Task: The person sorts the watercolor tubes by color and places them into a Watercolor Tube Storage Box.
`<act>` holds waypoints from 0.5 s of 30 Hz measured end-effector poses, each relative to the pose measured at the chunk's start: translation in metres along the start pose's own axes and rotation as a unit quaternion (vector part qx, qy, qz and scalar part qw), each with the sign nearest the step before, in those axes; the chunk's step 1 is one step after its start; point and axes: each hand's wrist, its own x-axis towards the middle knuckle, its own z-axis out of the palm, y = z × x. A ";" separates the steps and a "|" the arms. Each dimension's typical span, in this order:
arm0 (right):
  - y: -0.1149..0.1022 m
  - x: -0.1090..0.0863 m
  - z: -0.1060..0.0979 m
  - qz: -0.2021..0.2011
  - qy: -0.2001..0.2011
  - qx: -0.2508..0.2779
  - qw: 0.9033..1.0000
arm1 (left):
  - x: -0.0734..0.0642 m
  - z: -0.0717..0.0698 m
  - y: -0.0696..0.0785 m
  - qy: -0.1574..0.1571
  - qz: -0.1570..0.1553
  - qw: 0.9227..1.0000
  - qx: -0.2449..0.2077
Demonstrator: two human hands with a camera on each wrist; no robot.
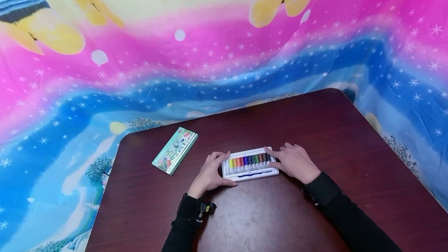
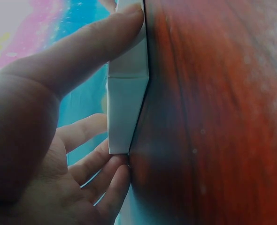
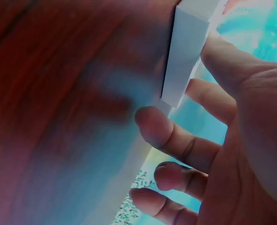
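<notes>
A white tray of paint tubes (image 1: 250, 177) lies on the table, its coloured tubes (image 1: 248, 160) in a row from yellow to black. A thin blue paintbrush (image 1: 254, 174) lies along its near side. My left hand (image 1: 210, 174) holds the tray's left end, with the thumb on the near side and fingers at the far side; in the left wrist view the thumb (image 2: 91, 47) presses the white side wall (image 2: 126, 112). At the right end, my right hand (image 1: 295, 160) touches the tray with thumb and index finger. Its other fingers (image 3: 180, 180) stay off the tray, loosely bent.
A green illustrated box (image 1: 175, 151) lies flat at the left, beyond my left hand. The dark red-brown table (image 1: 336, 135) has rounded far corners. Behind it hangs a pink and blue patterned cloth (image 1: 217, 57).
</notes>
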 end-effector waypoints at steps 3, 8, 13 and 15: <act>0.004 0.001 -0.001 0.001 -0.019 0.024 1.000 | 0.000 0.000 0.000 0.000 0.000 1.000 0.000; 0.011 0.001 -0.001 0.001 -0.044 0.082 0.996 | 0.000 0.000 -0.001 -0.001 -0.001 1.000 0.001; 0.015 0.002 -0.001 0.015 -0.062 0.131 0.989 | 0.000 0.000 0.000 -0.005 -0.005 1.000 0.001; 0.015 0.003 -0.001 0.018 -0.064 0.140 0.988 | -0.001 -0.001 0.000 -0.004 -0.005 1.000 0.000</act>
